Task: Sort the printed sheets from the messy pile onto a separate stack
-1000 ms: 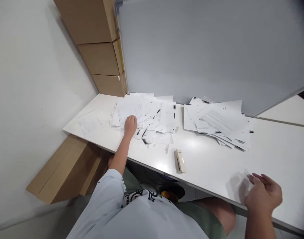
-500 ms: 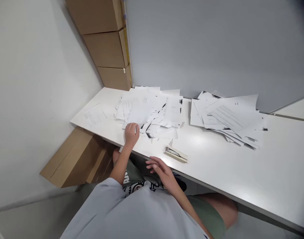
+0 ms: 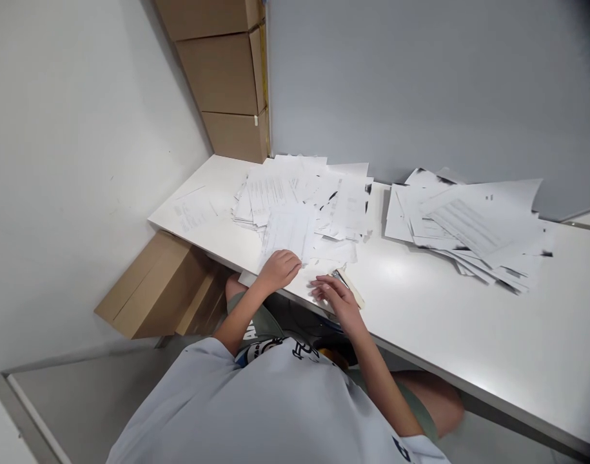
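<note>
My left hand (image 3: 280, 269) is closed at the near edge of a printed sheet of paper (image 3: 291, 229), fingers curled over it. The sheet reaches away from me over a loose pile of papers (image 3: 270, 193). To its right, my right hand (image 3: 337, 299) hovers at the table's front edge with fingers slightly spread and nothing in them. Just behind it is a cream stapler (image 3: 353, 290), partly hidden by the fingers; whether they touch it I cannot tell.
A second messy paper stack (image 3: 459, 225) lies on the right of the white table (image 3: 444, 322). Faint sheets (image 3: 191, 212) are at the left end. Cardboard boxes (image 3: 220, 74) stand stacked at the back left; an open carton (image 3: 149, 283) sits below the left edge.
My left hand has drawn the sheet toward me and to the right. My right hand has come up from below the table edge to beside the stapler. The view has shifted slightly.
</note>
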Motion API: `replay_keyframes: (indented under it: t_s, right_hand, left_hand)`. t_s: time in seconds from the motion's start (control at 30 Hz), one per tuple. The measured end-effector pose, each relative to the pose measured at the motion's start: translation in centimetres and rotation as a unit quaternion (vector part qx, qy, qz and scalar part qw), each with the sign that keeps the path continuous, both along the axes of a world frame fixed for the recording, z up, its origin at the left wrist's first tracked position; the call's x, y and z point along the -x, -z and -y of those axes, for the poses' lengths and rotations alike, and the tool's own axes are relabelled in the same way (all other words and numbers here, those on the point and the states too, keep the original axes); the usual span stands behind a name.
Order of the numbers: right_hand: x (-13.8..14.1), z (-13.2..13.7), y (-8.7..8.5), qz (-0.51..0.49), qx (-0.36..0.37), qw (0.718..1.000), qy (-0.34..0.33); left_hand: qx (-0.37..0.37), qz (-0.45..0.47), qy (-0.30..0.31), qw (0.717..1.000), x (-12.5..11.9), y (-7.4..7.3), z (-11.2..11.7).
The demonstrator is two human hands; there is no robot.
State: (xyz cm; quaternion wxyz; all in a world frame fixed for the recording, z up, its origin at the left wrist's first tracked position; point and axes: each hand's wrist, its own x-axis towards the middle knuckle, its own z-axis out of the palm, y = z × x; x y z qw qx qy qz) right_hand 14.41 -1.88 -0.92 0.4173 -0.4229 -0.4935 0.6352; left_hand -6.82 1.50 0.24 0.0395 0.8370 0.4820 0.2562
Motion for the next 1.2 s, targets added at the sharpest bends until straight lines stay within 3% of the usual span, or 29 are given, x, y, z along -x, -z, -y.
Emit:
replay_keyframes:
  t_s: [0.13, 0.27, 0.33, 0.4, 0.5, 0.53, 0.63, 0.7, 0.8, 0.9, 1.07, 1.13, 1.2]
  right_hand:
    - [1.2, -0.3, 0.8, 0.032, -0.007, 0.998, 0.059]
    - [1.5, -0.7, 1.6, 0.1, -0.006, 0.989, 0.112]
    - [1.4, -0.6, 1.7, 0.143, -0.031, 0.981, 0.13]
    - [1.3, -0.4, 1.8, 0.159, -0.052, 0.977, 0.134]
    - [1.2, -0.2, 2.0, 0.144, -0.061, 0.98, 0.124]
    - [1.2, -0.1, 2.1, 0.136, -0.064, 0.981, 0.121]
    - [1.1, 0.5, 2.2, 0.116, -0.073, 0.983, 0.121]
    - [0.9, 1.4, 2.1, 0.119, -0.071, 0.983, 0.12]
    - [0.3, 3.1, 1.4, 0.135, -0.081, 0.978, 0.135]
    - [-1.2, 4.5, 0.4, 0.132, -0.106, 0.962, 0.212]
    - [-5.3, 4.5, -0.6, 0.119, -0.108, 0.932, 0.325]
    - [-6.6, 4.5, -0.6, 0.151, -0.086, 0.924, 0.341]
    - [-7.2, 4.9, -0.4, 0.169, -0.065, 0.924, 0.338]
  left_hand:
    - [0.004, 0.015, 0.032, 0.999, -1.8, -0.1, 1.6]
    - [0.007, 0.007, 0.14, 0.99, -3.3, 0.4, 3.4]
    - [0.026, 0.017, 0.179, 0.983, -2.7, 0.4, 2.9]
    - [0.046, 0.041, 0.133, 0.989, -0.7, 0.0, 0.7]
    - [0.034, 0.033, -0.082, 0.996, 4.0, -1.1, -4.9]
    - [0.036, 0.008, -0.127, 0.991, 5.5, -1.4, -7.0]
    - [0.068, -0.05, -0.145, 0.986, 8.9, -1.6, -11.3]
    - [0.071, -0.052, -0.129, 0.988, 9.8, -1.2, -12.0]
    - [0.033, -0.029, -0.12, 0.992, 9.8, -0.1, -11.2]
    - [0.004, -0.006, -0.12, 0.993, 9.7, 0.2, -10.1]
    - [-0.039, 0.04, -0.154, 0.987, 7.7, -1.9, -8.7]
    - [-0.062, 0.034, -0.088, 0.994, 5.2, -2.9, -7.0]
    - [-0.061, 0.011, 0.035, 0.997, 1.7, -3.5, -4.5]
